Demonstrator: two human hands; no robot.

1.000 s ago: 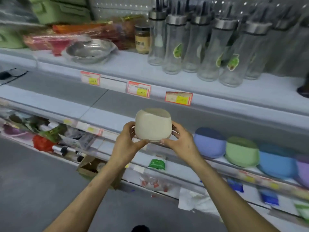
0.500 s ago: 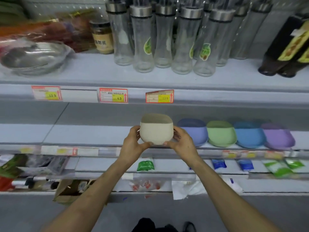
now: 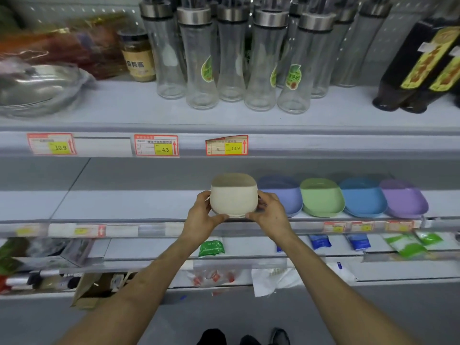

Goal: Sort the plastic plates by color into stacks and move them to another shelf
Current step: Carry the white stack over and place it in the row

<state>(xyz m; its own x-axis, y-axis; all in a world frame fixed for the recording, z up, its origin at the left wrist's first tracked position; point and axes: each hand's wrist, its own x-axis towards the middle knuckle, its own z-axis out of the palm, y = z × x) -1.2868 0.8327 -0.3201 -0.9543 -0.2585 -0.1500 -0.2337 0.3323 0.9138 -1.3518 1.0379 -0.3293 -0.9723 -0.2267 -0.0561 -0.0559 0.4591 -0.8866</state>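
Observation:
A stack of cream plastic plates [image 3: 233,199] is held tilted, undersides toward me, at the front edge of the middle shelf [image 3: 129,204]. My left hand [image 3: 202,215] grips its left side and my right hand [image 3: 270,214] grips its right side, thumbs under the lower edge. To the right on the same shelf lie a periwinkle stack [image 3: 286,195], a green stack [image 3: 321,197], a blue stack [image 3: 362,197] and a purple stack [image 3: 403,199], side by side.
The upper shelf carries several glass bottles [image 3: 231,56], a jar [image 3: 138,56], a steel bowl [image 3: 37,88] and dark bottles [image 3: 420,68]. Price tags [image 3: 156,145] line its edge. Lower shelves hold packets [image 3: 211,247] and a cardboard box [image 3: 92,287].
My view has swung right and squared up to the shelves. Both hands have carried the cream stack to the shelf edge, right beside the periwinkle stack.

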